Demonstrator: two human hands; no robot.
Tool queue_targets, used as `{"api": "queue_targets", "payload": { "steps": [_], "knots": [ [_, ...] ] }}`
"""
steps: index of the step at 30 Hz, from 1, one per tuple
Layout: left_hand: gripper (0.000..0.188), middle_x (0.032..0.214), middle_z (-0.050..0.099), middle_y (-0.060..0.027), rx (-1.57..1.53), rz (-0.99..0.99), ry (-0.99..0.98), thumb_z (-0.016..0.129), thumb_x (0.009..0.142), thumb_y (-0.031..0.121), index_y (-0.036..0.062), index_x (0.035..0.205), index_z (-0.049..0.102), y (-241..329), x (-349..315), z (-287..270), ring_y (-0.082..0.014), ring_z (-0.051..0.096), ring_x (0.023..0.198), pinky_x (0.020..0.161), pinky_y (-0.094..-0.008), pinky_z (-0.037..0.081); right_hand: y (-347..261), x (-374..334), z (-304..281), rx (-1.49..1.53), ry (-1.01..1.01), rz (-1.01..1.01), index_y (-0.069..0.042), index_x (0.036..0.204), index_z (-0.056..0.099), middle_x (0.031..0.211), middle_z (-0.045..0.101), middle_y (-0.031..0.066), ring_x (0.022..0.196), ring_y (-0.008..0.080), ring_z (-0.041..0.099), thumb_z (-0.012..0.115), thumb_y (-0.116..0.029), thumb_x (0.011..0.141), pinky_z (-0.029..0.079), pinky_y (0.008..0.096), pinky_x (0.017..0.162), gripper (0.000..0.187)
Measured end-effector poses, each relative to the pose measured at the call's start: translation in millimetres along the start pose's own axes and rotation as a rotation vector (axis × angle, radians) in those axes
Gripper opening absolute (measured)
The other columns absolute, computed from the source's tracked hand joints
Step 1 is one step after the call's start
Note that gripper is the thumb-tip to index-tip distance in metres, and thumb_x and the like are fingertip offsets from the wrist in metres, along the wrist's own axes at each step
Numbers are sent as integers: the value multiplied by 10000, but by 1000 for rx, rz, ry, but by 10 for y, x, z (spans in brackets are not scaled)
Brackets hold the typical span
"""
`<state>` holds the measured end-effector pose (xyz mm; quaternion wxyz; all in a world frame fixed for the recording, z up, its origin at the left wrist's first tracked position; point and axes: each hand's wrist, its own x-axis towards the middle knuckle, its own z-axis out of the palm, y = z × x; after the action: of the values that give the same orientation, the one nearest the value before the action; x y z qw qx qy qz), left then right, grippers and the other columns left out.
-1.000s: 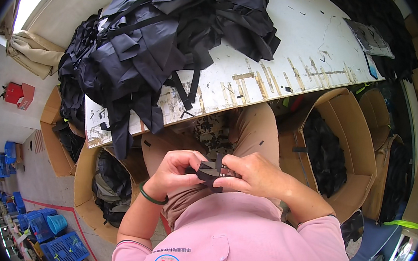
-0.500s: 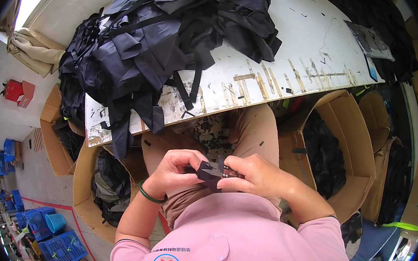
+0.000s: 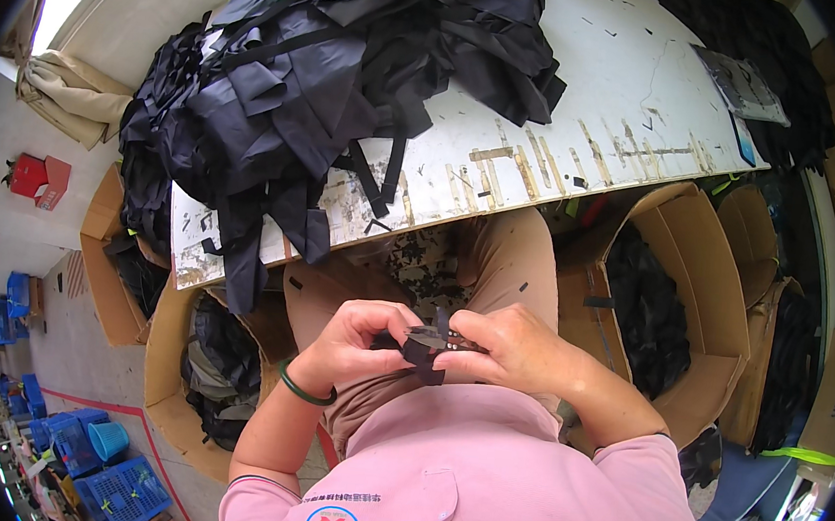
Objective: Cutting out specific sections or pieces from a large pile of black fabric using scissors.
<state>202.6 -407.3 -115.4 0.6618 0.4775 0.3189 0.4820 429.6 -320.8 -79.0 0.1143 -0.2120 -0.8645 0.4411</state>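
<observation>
Blk cloth (image 3: 419, 351) at new angle, tool (image 3: 454, 340) part-hidden

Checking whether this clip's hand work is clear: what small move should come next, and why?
Probably a slight squeeze of the right hand on the small bladed tool, because its blades sit at the black fabric piece that the left hand pinches close by. Whether the blades already bite an edge is too small to tell.

The held fabric piece (image 3: 419, 352) is black. A black fabric heap (image 3: 303, 89) covers the left edge of the brown-streaked white surface (image 3: 597, 67). The shirt (image 3: 519, 461) is pink.
</observation>
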Motion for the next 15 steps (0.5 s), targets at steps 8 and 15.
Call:
{"api": "queue_targets", "payload": {
  "steps": [8, 15],
  "knots": [
    [95, 930, 654, -103, -7, -70, -79, 711, 780, 20, -17, 829, 640, 40, 21, -27, -156, 602, 859, 788, -277, 467, -10, -43, -31, -46, -41, 17, -36, 794, 534, 575, 531, 156, 532, 358, 552, 710, -376, 819, 422, 409, 493, 384],
    [98, 929, 649, -88, -52, -97, -62, 714, 778, 16, -16, 833, 640, 14, -1, -16, -145, 594, 861, 794, -273, 462, -17, -50, -10, -9, -10, -11, -46, 776, 528, 541, 517, 119, 497, 309, 554, 713, -390, 818, 419, 386, 477, 393]
  ]
}}
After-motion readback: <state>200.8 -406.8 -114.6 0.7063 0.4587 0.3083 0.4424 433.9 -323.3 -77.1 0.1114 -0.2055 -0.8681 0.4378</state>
